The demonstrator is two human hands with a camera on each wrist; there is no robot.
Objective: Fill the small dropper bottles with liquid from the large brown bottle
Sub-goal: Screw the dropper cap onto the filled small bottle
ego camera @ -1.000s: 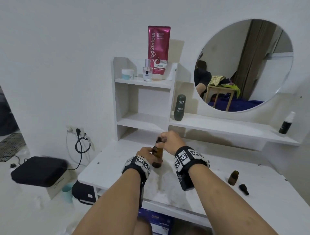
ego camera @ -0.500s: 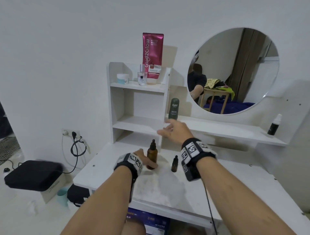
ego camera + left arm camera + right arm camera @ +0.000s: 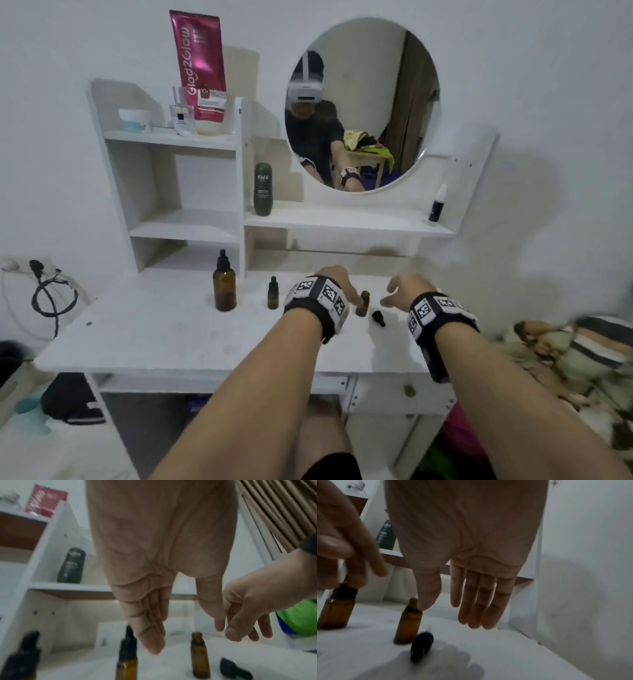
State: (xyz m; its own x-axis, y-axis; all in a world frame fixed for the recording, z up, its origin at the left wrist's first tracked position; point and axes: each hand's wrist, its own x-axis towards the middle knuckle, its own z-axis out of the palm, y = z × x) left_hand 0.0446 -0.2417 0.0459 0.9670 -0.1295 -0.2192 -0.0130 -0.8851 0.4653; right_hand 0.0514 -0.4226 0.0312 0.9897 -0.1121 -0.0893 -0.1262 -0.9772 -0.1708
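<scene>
The large brown bottle [image 3: 224, 287] stands capped with a black dropper at the left of the white table [image 3: 164, 329]. To its right stands a small capped dropper bottle [image 3: 273, 294]. Further right an uncapped small brown bottle [image 3: 363, 303] stands upright, and its black dropper cap [image 3: 378, 318] lies beside it. My left hand [image 3: 339, 277] hovers just left of the uncapped bottle [image 3: 199, 655] with straight fingers, holding nothing. My right hand [image 3: 397, 291] hangs open just right of it, its thumb above the bottle [image 3: 408, 624] and the cap [image 3: 422, 646].
White shelves [image 3: 185, 226] rise behind the table, holding a dark green bottle [image 3: 263, 190], a pink tube [image 3: 200, 68] and a small black bottle [image 3: 437, 205]. A round mirror [image 3: 363, 102] hangs on the wall. Cables [image 3: 48, 298] dangle at the left.
My left hand let go of the large brown bottle. Both hands moved right to the uncapped small bottle and its cap. The head view shifted right and down.
</scene>
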